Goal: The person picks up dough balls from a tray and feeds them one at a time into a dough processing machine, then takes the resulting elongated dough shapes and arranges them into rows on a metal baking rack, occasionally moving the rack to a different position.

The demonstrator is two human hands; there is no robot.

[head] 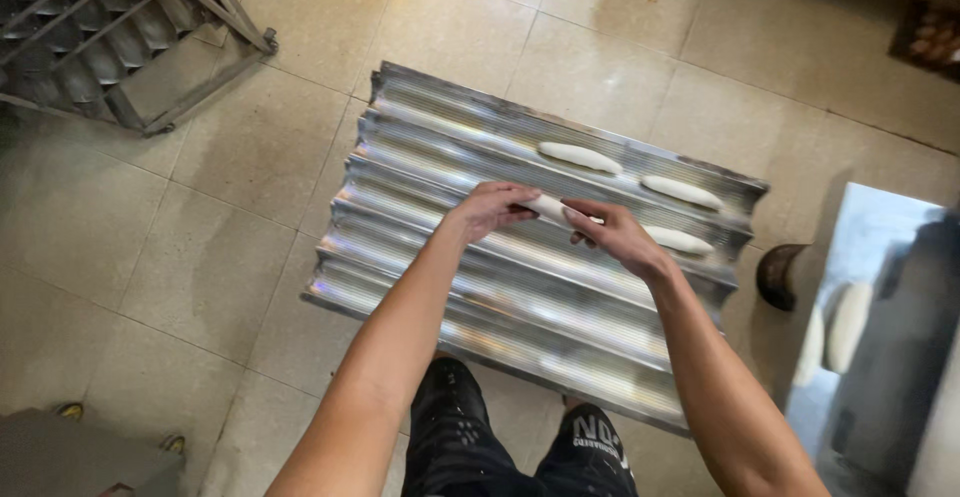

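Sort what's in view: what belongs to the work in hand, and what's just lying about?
In use: left hand and right hand holding a dough piece; corrugated metal tray; three dough pieces already in its channels.

Lying about: metal rack; dark curved object; steel counter.

We see a floor [250, 157] of pale beige tiles with grey grout lines, and on it a corrugated metal baguette tray [450, 267], set at a slant to the tiles. In its far channels lie shaped dough pieces: one dough piece [579, 157] and a second dough piece [681, 192] end to end in one channel, and a third dough piece [680, 240] in the next channel nearer us. At the upper left, a metal rack frame [120, 37] stands on the tiles, well apart from the tray. Just beside the tray's right end sits a dark rounded object [780, 275] that we cannot identify.
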